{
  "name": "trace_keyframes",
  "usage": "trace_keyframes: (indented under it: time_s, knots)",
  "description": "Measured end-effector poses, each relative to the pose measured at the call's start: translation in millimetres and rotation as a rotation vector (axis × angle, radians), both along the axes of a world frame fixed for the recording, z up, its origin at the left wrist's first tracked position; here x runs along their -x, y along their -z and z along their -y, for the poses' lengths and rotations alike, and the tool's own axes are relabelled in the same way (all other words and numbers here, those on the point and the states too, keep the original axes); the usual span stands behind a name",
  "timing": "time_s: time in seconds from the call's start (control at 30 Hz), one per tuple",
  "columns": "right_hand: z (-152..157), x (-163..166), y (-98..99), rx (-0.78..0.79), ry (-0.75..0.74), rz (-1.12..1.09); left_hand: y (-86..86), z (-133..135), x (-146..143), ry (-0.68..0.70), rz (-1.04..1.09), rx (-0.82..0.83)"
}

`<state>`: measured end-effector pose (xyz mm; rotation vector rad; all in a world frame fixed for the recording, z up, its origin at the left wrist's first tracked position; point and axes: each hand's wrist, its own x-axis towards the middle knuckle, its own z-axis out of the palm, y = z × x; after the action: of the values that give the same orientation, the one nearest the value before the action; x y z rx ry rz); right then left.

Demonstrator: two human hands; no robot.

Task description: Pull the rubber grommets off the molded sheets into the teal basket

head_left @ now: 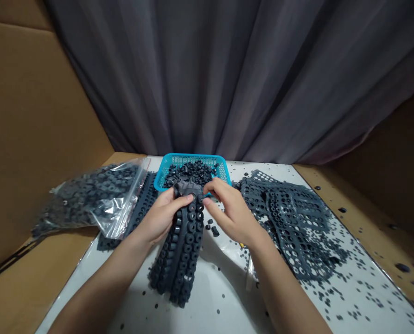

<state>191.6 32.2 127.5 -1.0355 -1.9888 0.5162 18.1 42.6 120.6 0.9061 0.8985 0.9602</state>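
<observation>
A dark grey moulded rubber sheet (181,246) with rows of ring-shaped rubber parts hangs down over the white table. My left hand (160,214) is closed on its upper end, the thumb lying across the rows. At the right edge of the sheet, my right hand (230,208) pinches a small black rubber part (201,198) between thumb and fingers. Just beyond both hands stands a blue plastic basket (228,174) holding many loose rubber parts (194,170). A few loose pieces (215,231) lie on the table below my right hand.
On the left, a clear zip bag (98,192) full of rubber parts rests partly over another moulded sheet (140,204). Punched-out rubber sheets (290,208) lie in a heap at right, with small scraps (353,273) scattered around. Cardboard walls (36,116) and a grey curtain (227,79) enclose the table.
</observation>
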Motion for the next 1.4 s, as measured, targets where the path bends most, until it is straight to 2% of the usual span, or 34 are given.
trace_keyframes:
  time_s: [0.13,0.2,0.33,0.5,0.67,0.77,0.83,0.93,1.0,1.07,1.13,1.23,1.4]
  knots:
    - [5,3,-3.4,-0.049,0.02,0.26,2.5,1,1,-0.064,-0.111,-0.227]
    - [6,3,-4.0,-0.023,-0.029,0.321,2.9,3,2,-0.083,-0.138,-0.306]
    - [4,2,-2.7,0.08,-0.209,0.219,4.0,5,3,-0.005,-0.078,-0.311]
    - [-8,7,12.5,0.333,-0.436,-0.249,7.1,3,0,0.032,0.118,-0.089]
    - [-16,31,35.5,0.654,-0.45,-0.979,11.6,1,-8,-0.146,0.284,0.073]
    - [-17,41,43.5,0.801,-0.469,-1.222,12.6,1,-12,-0.2,0.334,0.103]
    - [-19,41,45.1,0.84,-0.51,-1.348,11.5,0,-12,-0.188,0.387,0.085]
    - [-22,34,42.4,0.8,-0.59,-1.531,8.7,-4,-7,-0.136,0.439,0.008]
    - [-24,28,39.4,0.748,-0.606,-1.527,7.1,-8,-2,-0.153,0.391,-0.03]
    - [-27,22,37.8,0.698,-0.577,-1.392,5.5,-9,2,-0.213,0.313,-0.045]
    - [-31,17,39.1,0.637,-0.504,-1.218,3.5,-9,5,-0.231,0.261,-0.042]
    - [-40,9,45.0,0.57,-0.342,-1.015,0.1,-8,6,-0.185,0.213,-0.02]
    - [-56,-8,55.2,0.605,-0.177,-0.891,1.8,-11,10,-0.168,0.194,-0.047]
